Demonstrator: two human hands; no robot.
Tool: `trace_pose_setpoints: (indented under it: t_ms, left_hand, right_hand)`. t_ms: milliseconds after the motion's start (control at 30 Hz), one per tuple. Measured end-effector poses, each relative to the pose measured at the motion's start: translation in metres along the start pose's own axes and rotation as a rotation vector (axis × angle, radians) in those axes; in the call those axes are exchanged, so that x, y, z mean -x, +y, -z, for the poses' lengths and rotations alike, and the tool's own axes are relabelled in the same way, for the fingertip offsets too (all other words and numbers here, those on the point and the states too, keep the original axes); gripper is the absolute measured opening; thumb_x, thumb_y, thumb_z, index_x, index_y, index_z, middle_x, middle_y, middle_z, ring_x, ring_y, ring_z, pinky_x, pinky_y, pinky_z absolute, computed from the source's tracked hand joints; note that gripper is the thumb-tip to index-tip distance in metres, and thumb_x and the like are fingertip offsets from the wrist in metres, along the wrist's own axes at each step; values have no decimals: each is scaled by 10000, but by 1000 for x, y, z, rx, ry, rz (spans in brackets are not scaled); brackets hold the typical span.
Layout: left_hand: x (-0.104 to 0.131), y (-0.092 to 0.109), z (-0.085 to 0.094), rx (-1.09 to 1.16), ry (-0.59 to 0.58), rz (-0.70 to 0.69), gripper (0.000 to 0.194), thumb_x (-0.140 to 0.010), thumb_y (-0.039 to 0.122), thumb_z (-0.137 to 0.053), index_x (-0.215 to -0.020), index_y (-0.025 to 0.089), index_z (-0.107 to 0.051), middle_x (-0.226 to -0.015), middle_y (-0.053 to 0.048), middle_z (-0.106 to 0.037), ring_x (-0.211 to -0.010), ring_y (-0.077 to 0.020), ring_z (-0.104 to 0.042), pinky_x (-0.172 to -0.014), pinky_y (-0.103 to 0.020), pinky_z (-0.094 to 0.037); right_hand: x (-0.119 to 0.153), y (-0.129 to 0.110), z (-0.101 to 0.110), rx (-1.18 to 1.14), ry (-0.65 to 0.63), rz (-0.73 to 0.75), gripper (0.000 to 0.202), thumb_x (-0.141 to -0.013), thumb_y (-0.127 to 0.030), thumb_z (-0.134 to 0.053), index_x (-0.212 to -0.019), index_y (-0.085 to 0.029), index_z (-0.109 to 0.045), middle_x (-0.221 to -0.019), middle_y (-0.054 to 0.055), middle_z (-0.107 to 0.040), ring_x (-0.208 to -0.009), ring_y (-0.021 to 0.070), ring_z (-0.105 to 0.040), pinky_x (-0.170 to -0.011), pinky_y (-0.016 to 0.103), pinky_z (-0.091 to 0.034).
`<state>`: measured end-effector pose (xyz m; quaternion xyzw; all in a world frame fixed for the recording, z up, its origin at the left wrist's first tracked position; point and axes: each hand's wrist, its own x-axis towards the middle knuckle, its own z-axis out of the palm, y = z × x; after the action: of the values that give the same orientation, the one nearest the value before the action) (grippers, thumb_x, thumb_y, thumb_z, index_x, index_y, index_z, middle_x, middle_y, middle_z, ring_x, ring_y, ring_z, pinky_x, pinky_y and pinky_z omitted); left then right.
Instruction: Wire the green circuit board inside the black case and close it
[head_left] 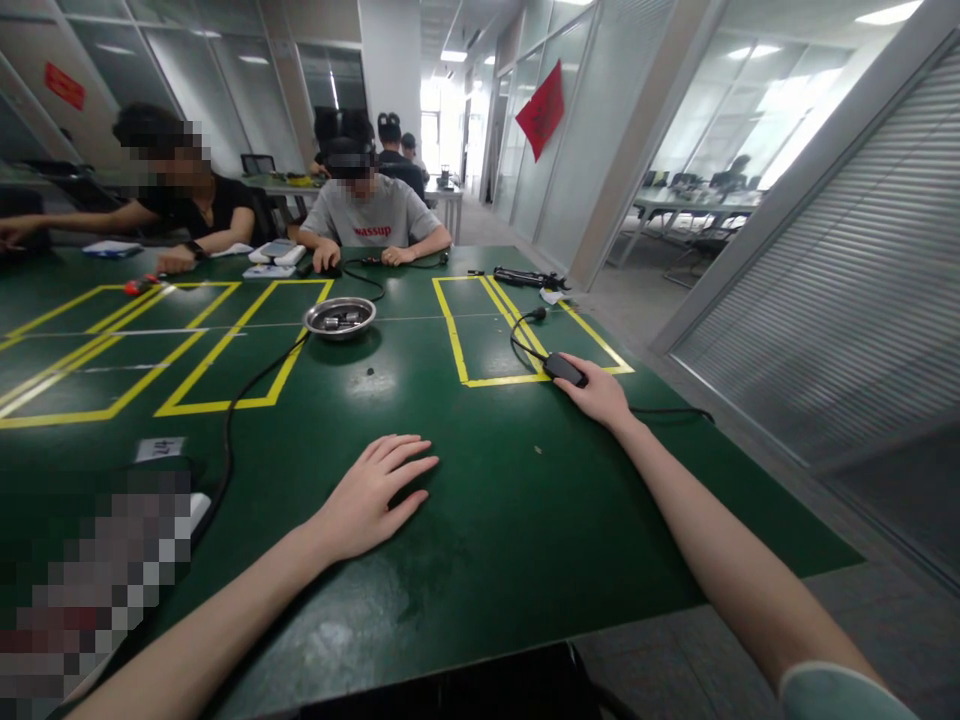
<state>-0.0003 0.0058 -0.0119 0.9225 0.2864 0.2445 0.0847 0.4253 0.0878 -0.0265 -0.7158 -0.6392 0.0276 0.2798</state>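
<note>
**Right hand on a black block; left hand spread.**

The black block lies on the green table, to the right of the metal bowl and nearer the viewer, at the near edge of the yellow tape. The right hand is closed on it, thumb along the near side and fingers over the far side. From the block a black cable curves to a plug, also right of the bowl. The left hand is palm down on the near side of the bowl, its fingers apart and gripping nothing; contact with the table cannot be told.

The bowl, the landmark, contains small metal parts. A black cord extends from its left side toward the viewer. A black tripod lies beyond and to the right of the bowl. Behind the bowl sits a person in a grey shirt; farther left is another in black, one arm outstretched.
</note>
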Motion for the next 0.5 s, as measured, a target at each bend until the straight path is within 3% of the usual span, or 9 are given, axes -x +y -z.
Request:
trace_pose_setpoints:
  t_ms: [133,500]
  left_hand:
    - [-2,2,0,-8,-4,-2,358,-1005,244,-599,-1356,238,-663,-1406,-121,-665,-1342,-302,-587,-1127,-548,-504]
    - [8,-5,3,22,-10,21,395,-1003,239,-583,-1393,265,-641,-1408,-108,-668,-1340,-293,-596,-1121,-542,-520]
  right_hand:
    - [-5,2,1,102,82,-200,550,-893,-437,-620,-1418,-276,-657,-1247,118,-739,-1123,366,-694,-937,488,-560]
    - [-5,9,11,7,351,-399,596,-906,-460,-572,-1457,-235,-618,-1249,152,-727,-1130,377,-682,-977,508,-540]
